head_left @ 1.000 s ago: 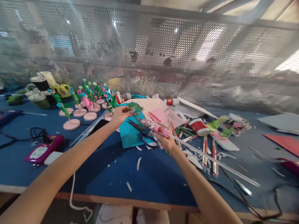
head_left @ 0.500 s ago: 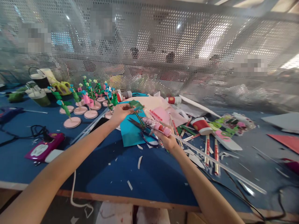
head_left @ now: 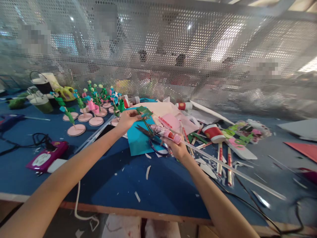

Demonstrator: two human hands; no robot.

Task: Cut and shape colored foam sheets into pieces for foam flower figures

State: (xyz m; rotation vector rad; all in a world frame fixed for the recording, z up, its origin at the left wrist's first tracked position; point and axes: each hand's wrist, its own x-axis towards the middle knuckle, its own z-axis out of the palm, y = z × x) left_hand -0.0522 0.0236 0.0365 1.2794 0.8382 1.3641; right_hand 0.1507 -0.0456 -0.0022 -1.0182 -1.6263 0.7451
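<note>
Left hand [head_left: 129,119] pinched green paper [head_left: 145,111]; right hand [head_left: 177,149] gripped glue gun [head_left: 168,134], apparently angled to aim its tip paperward.

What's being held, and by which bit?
The left grip pinches green paper by its edge; the right grip holds a pink glue gun from below, near its back.
</note>
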